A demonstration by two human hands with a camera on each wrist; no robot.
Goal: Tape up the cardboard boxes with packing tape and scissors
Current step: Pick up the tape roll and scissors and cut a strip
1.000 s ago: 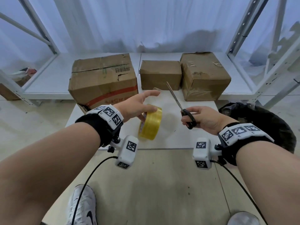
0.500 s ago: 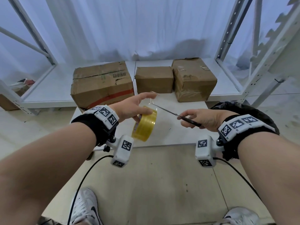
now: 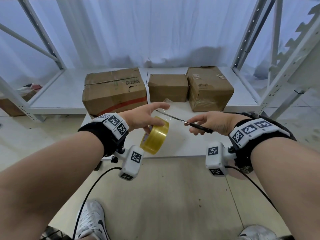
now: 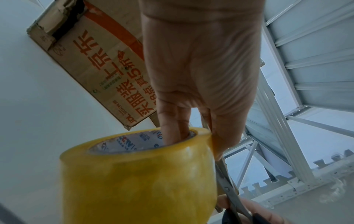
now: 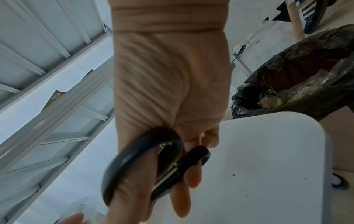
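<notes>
Left hand [image 3: 145, 116] grips the tape roll [image 3: 154, 135]; right hand [image 3: 210, 122] clasps scissors [image 3: 183, 120], blades pointing left across the roll's top.

A white surface [image 3: 181, 146] with rounded corners stands over a pale tiled floor [image 3: 155, 196]. Behind it runs a low white shelf [image 3: 57, 94] in a white metal rack [image 3: 245, 40] — its uprights are punched with holes. A white curtain [image 3: 138, 32] hangs at the back. To the right sits a bin lined with a black bag [image 5: 298, 72], crumpled clear scraps inside. 2 white sneakers [image 3: 91, 222] show at the bottom edge — black cables [image 3: 93, 184] trail down toward them.
</notes>
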